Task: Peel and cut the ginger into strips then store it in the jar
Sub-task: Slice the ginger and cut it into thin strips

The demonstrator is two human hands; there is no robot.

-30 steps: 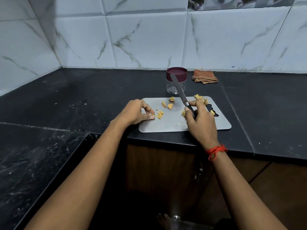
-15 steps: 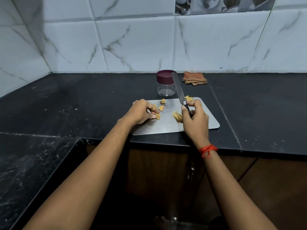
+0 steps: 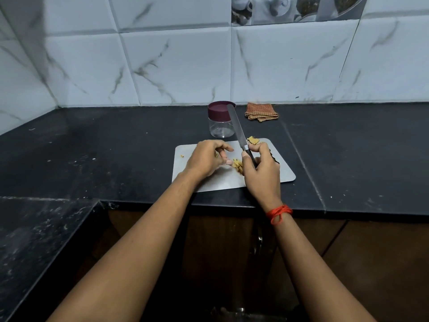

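The right hand (image 3: 262, 175) is closed round the black handle of the knife (image 3: 237, 126). The blade points up and away from the person, and in this view its tip stands in front of the jar's lid. The left hand (image 3: 206, 160) rests on the cutting board (image 3: 209, 182) with the fingers curled and the fingertips (image 3: 228, 161) just beside a small heap of ginger strips (image 3: 238, 165). Whether it pinches a piece under the fingers I cannot tell. The heap lies between the two hands, and some more ginger pieces (image 3: 253, 140) lie at the far edge of the board, near the right thumb. I judge the strips to be very light, thin and a little moist, so they may cling to the skin or the blade. They are not fragile, so it should be enough to pinch a bunch from both sides or to scoop it with the flat of the blade. The jar (image 3: 220, 129) stands just behind the board on the dark counter (image 3: 116, 147) with its maroon lid (image 3: 219, 108) on, so it must be opened first. A folded cloth (image 3: 261, 112) lies to its right, near the wall.
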